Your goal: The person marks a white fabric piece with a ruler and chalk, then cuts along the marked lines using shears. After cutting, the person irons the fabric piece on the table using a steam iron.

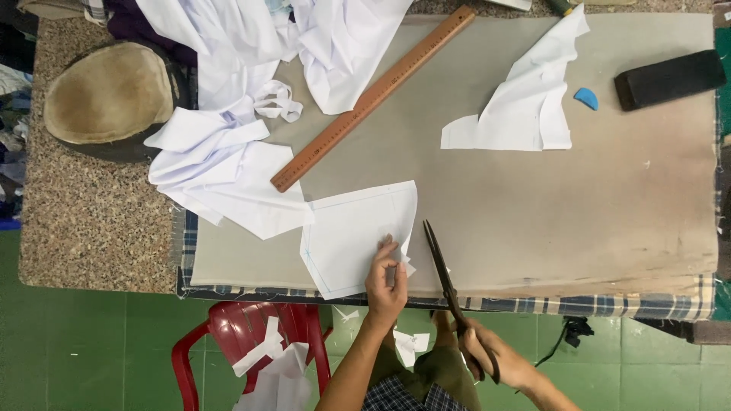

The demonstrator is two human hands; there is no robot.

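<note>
Left hand: our left hand [386, 278] rests on the white fabric piece [358, 236], fingers pinching its right edge near the lower corner, closed on the cloth.
Right hand: our right hand [481, 352] is wrapped around the handles of the scissors [444, 278], off the near edge of the table; the two hands are apart, the scissors between them.
Fabric place: the piece lies at six o'clock on the grey table cover [571, 198], just left of the blades, its lower edge at the table's front.
Fabric axis: we judge its long axis to run from seven o'clock to one o'clock, a faint blue line tracing the left and lower edges.
Scissors axis: the blades look closed or nearly so, tips pointing to about eleven o'clock, handles at five o'clock.
Doing it well: we would keep the cloth flat and taut under the left hand, fingers clear of the blade line, and let the lower blade ride on the table.
Around: a wooden ruler [373, 97] lies at twelve o'clock, running seven to one; loose white cloth [228, 167] is heaped at ten o'clock; a blue chalk [585, 98] and a dark block [670, 79] sit at two o'clock; a red plastic chair [251, 335] stands below at seven o'clock.
</note>
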